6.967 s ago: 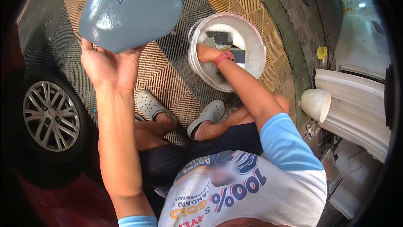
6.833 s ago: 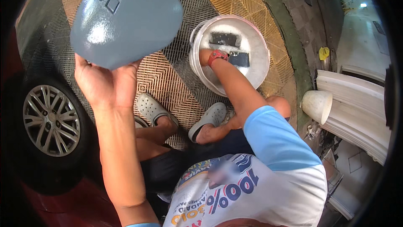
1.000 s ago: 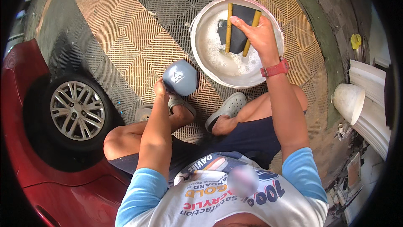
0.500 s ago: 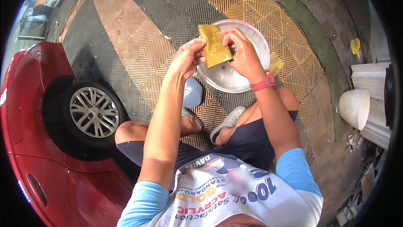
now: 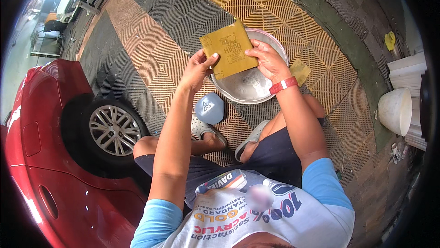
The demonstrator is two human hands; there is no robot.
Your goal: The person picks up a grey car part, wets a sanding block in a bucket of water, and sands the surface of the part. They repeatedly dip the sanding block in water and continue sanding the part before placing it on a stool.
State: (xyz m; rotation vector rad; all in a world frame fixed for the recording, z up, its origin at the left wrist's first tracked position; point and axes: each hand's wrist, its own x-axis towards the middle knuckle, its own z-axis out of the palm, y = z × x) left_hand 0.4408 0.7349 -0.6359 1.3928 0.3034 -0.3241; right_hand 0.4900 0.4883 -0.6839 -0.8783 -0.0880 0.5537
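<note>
I hold a mustard-yellow printed sheet, apparently sandpaper with its backing up, spread out between both hands. My left hand pinches its lower left part, thumb on top. On its right edge, the thumb and fingers of my right hand are closed too. Below the sheet stands a round metal basin with a pale rim, partly covered by the sheet and my right hand. Beside the basin, under my left wrist, sits a blue-grey rounded container with a dark mark on top.
A red car with a silver-spoked wheel stands close on my left. Another yellow piece lies right of the basin on the grid floor tiles. A white pot stands farther right.
The sandpaper sheet, earlier narrower and tilted, is now spread wider and flatter. My right hand has moved from over its top edge to grip its right edge. The view has shifted slightly.
</note>
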